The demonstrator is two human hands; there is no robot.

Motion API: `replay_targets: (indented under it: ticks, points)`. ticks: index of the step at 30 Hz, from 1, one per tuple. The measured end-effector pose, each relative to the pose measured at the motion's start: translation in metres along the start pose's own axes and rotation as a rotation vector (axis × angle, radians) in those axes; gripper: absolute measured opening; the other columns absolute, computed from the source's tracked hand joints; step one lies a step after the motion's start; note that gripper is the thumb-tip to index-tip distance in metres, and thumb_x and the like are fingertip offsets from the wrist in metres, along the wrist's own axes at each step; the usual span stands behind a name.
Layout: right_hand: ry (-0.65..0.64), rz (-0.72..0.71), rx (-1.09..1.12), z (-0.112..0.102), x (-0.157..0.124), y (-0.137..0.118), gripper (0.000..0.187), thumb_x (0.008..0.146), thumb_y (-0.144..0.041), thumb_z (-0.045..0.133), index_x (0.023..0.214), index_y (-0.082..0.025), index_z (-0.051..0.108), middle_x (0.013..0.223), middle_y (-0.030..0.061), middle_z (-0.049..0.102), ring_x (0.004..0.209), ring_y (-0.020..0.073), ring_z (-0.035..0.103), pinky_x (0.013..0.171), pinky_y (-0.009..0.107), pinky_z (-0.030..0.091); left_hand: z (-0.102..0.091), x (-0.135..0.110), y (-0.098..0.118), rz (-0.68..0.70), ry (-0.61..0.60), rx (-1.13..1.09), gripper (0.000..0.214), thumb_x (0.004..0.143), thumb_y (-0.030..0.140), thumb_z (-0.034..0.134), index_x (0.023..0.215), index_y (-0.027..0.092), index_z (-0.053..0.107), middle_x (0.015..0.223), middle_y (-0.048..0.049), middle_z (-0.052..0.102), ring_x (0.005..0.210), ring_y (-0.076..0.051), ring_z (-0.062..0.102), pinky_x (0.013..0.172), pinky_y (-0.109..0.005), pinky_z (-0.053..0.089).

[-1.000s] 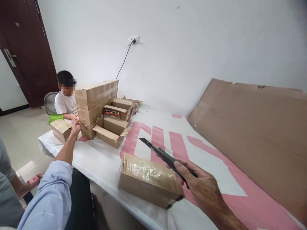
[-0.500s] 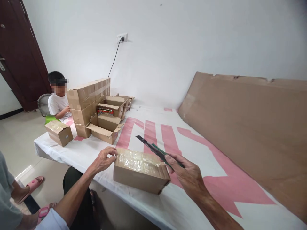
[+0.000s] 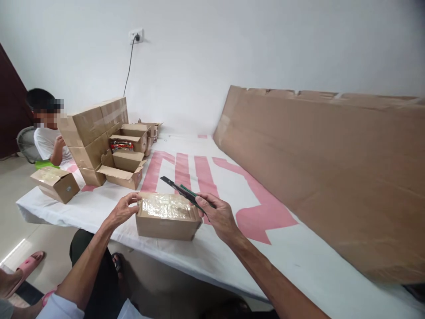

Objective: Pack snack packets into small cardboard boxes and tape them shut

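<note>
A small cardboard box (image 3: 165, 223) with clear tape over its top lies near the front edge of the white and pink table cover (image 3: 299, 252). My left hand (image 3: 122, 211) grips the box's left end with curled fingers. My right hand (image 3: 217, 215) is closed on a green and black utility knife (image 3: 181, 191), whose blade points up and left over the box's far right corner.
A stack of taped boxes (image 3: 94, 133) and several open boxes (image 3: 124, 168) stand at the far left. One more taped box (image 3: 55, 183) sits at the left end. A seated person (image 3: 46, 133) is behind it. A big cardboard sheet (image 3: 325, 173) leans against the wall on the right. Another person's foot in a pink slipper (image 3: 23, 270) is at lower left.
My left hand came back from the far boxes and took the near box's left end. The box slid toward me and turned square to me. My right hand kept the knife above it.
</note>
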State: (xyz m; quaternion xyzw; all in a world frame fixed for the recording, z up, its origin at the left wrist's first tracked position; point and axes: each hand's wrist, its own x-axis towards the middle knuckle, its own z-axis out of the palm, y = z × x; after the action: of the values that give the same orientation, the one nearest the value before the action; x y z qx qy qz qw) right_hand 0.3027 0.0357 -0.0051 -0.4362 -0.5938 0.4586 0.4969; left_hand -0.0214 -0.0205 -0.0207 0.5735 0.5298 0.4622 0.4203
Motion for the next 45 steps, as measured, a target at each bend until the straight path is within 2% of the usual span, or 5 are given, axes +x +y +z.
replay_targets:
  ticks: [3, 11, 22, 33, 45]
  points:
    - [0.015, -0.016, 0.003, -0.001, 0.001, 0.003, 0.066, 0.076, -0.082, 0.074, 0.091, -0.018, 0.076, 0.056, -0.0022, 0.057, 0.053, 0.0149, 0.048, 0.051, 0.029, 0.039, 0.002, 0.001, -0.005, -0.015, 0.047, -0.054, 0.031, 0.072, 0.03, 0.084, 0.097, 0.019, 0.067, 0.139, -0.0125, 0.071, 0.118, -0.03, 0.073, 0.092, -0.036, 0.058]
    - [-0.018, -0.006, 0.015, 0.003, -0.012, 0.016, 0.06, 0.08, -0.076, 0.074, 0.093, -0.018, 0.076, 0.055, -0.003, 0.058, 0.053, 0.0155, 0.051, 0.056, 0.03, 0.043, 0.013, -0.002, -0.005, 0.002, 0.16, -0.041, 0.03, 0.073, 0.038, 0.089, 0.076, 0.017, 0.068, 0.138, -0.0164, 0.074, 0.121, -0.034, 0.074, 0.107, -0.044, 0.055]
    - [-0.152, -0.022, -0.073, 0.0, -0.01, -0.014, 0.055, 0.08, -0.068, 0.077, 0.098, -0.016, 0.081, 0.065, -0.0002, 0.06, 0.06, 0.0158, 0.05, 0.056, 0.03, 0.042, 0.011, -0.007, 0.003, 0.054, 0.054, 0.049, 0.035, 0.082, 0.045, 0.084, 0.109, 0.024, 0.088, 0.156, -0.0117, 0.064, 0.154, -0.037, 0.048, 0.119, -0.045, 0.048]
    - [-0.385, -0.09, -0.195, 0.007, 0.0, -0.035, 0.047, 0.089, -0.061, 0.071, 0.101, -0.017, 0.085, 0.085, 0.006, 0.075, 0.072, 0.019, 0.06, 0.062, 0.03, 0.046, 0.013, -0.009, -0.009, 0.067, 0.026, -0.05, 0.038, 0.083, 0.046, 0.084, 0.113, 0.022, 0.086, 0.162, -0.0118, 0.057, 0.153, -0.037, 0.048, 0.115, -0.041, 0.051]
    - [-0.291, -0.04, -0.174, 0.012, -0.005, -0.012, 0.053, 0.081, -0.069, 0.074, 0.095, -0.019, 0.085, 0.057, 0.0, 0.056, 0.055, 0.0169, 0.049, 0.049, 0.029, 0.04, 0.022, -0.014, -0.014, 0.124, 0.083, -0.005, 0.027, 0.091, 0.036, 0.073, 0.11, 0.023, 0.087, 0.156, -0.0103, 0.063, 0.145, -0.034, 0.057, 0.119, -0.043, 0.048]
